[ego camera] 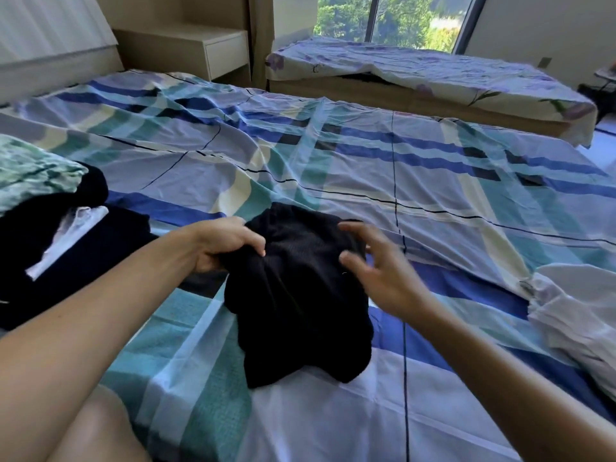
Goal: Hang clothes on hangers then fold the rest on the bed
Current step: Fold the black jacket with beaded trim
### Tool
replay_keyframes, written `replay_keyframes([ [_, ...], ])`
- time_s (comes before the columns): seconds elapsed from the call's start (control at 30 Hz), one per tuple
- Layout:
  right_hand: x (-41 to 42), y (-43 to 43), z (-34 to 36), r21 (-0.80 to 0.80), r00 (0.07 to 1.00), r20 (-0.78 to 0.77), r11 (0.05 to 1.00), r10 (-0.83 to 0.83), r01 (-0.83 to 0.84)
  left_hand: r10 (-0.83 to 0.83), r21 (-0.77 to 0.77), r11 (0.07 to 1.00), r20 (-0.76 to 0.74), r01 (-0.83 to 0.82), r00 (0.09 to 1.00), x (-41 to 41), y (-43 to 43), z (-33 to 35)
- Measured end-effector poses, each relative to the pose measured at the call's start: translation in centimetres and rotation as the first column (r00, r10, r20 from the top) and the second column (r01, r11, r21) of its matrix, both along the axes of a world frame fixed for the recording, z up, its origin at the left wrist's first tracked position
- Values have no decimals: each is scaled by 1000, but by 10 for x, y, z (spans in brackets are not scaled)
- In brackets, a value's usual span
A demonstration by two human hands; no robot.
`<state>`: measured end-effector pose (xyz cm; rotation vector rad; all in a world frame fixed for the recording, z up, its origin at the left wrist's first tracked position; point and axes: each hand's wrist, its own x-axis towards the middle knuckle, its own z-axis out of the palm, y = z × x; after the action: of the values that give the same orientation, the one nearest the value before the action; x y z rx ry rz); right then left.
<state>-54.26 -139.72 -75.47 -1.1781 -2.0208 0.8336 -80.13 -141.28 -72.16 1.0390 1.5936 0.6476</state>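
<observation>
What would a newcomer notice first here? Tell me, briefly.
The black garment bunched mid-bed draws the eye first: the left hand grips its top edge, and the right hand, fingers spread, is at its right side. Under it spreads the bright blue plaid sheet. A dark pile lies at the left and a white garment at the right edge.

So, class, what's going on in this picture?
A person at a plaid-sheeted bed handles a black knit garment. The left hand grips its bunched top edge; the right hand, fingers spread, reaches at the other side. A pile of dark clothes lies to the left, a white garment to the right.
</observation>
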Motion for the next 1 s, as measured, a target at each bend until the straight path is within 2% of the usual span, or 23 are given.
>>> replay_keyframes([
  [0.07,2,-8,-30,-25,958,275,997,79,-75,-46,-46,998,-196,38,980,-12,2,-10],
  [0.1,2,-14,-43,-83,923,368,993,111,-87,-80,-43,997,-366,69,927,-14,3,-13],
  [0.17,2,-22,-61,-152,876,457,984,156,-96,-35,109,981,-708,158,706,-12,6,-12],
  [0.2,3,-23,-64,-156,875,458,983,156,-93,37,268,930,-752,253,658,-3,7,-7],
  [0.23,3,-23,-64,-155,883,445,984,152,-91,63,425,834,-707,352,705,9,5,-2],
  [0.27,3,-22,-63,-161,893,424,983,149,-87,4,519,733,-650,440,760,21,4,1],
  [0.3,3,-20,-61,-166,900,409,982,149,-87,-105,538,654,-633,533,767,32,4,-1],
  [0.33,3,-19,-59,-167,903,406,983,144,-82,-218,463,615,-678,639,702,42,3,-7],
  [0.37,4,-20,-58,-166,901,414,984,134,-70,-317,321,605,-742,728,591,50,3,-17],
  [0.43,4,-22,-57,-184,898,425,982,112,-35,-453,-23,655,-812,755,368,49,5,-41],
  [0.47,5,-24,-56,-206,902,422,978,97,-9,-496,-135,681,-808,720,317,47,7,-49],
  [0.5,6,-25,-56,-228,911,405,973,76,21,-511,-185,702,-804,687,305,44,9,-53],
  [0.53,6,-26,-54,-247,931,363,968,45,50,-505,-193,726,-802,660,320,42,10,-54],
  [0.6,7,-26,-49,-289,977,210,952,-35,96,-430,-143,810,-803,568,412,40,12,-48],
  [0.67,10,-24,-45,-346,992,29,929,-125,127,-246,-29,925,-808,380,536,37,12,-42],
  [0.73,12,-24,-42,-445,976,-130,890,-176,101,-92,36,983,-751,179,654,25,10,-38],
  [0.83,10,-29,-37,-535,964,-222,845,-148,7,-101,2,993,-481,116,871,5,9,-41],
  [0.93,7,-32,-34,-592,943,-295,804,-151,-56,-72,6,997,-238,75,968,-6,7,-44],
  [1.0,5,-34,-33,-620,928,-333,780,-170,-79,-73,7,997,-111,74,991,-12,4,-44],
])
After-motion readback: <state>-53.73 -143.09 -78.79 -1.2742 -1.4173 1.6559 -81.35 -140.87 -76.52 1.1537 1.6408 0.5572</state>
